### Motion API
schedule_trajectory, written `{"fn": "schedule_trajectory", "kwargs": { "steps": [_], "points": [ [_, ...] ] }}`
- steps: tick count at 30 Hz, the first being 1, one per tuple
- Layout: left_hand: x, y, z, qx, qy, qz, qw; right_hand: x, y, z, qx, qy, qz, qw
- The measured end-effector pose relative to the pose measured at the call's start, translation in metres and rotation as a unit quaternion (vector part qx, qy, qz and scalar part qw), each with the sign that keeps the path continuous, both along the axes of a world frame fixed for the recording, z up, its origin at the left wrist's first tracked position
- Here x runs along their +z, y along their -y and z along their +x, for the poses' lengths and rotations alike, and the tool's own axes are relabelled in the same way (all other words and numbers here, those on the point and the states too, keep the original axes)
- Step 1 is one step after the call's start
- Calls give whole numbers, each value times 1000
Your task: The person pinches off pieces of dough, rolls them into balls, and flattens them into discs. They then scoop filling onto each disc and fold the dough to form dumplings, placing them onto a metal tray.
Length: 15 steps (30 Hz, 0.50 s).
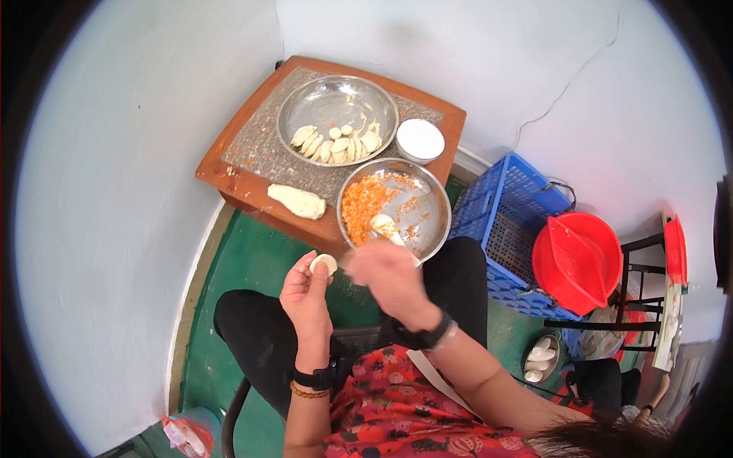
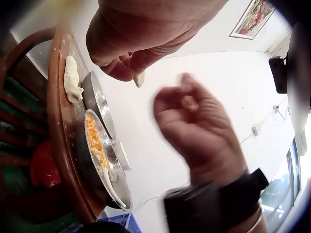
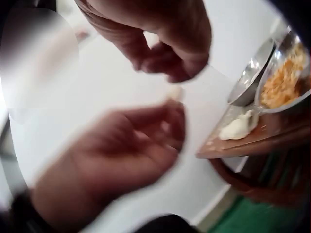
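Head view shows us our left hand raised over our lap, fingers curled round a small round dough wrapper that sits at the fingertips. Just beside that grip, on its right, our right hand is blurred; its fingers look loosely curled, and we cannot tell whether they hold anything. A spoon lies just beyond the right hand, its bowl resting in the steel filling bowl, which holds orange filling on its left side. Farther out from the grip a large steel plate carries a row of folded dumplings, with a small white bowl touching its right edge. A lump of dough lies on the wooden table, above and a little left of the held wrapper. Well off to the right of both hands stand a blue crate and a red basin
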State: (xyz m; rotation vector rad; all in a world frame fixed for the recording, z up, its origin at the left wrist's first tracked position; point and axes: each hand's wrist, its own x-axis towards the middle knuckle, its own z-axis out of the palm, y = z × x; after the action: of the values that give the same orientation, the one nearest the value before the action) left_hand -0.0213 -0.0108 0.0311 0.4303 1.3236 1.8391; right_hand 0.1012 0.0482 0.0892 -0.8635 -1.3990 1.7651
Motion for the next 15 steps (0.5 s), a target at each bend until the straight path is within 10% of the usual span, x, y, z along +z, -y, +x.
{"fn": "schedule_trajectory", "kwargs": {
  "steps": [3,15],
  "points": [
    [2,0,-4,2,-14,-1,1000,-58,9,-30,-81,136,211,965],
    [-6,5,-9,-81,46,-45,995,-67,5,-25,-41,71,130,988]
  ]
}}
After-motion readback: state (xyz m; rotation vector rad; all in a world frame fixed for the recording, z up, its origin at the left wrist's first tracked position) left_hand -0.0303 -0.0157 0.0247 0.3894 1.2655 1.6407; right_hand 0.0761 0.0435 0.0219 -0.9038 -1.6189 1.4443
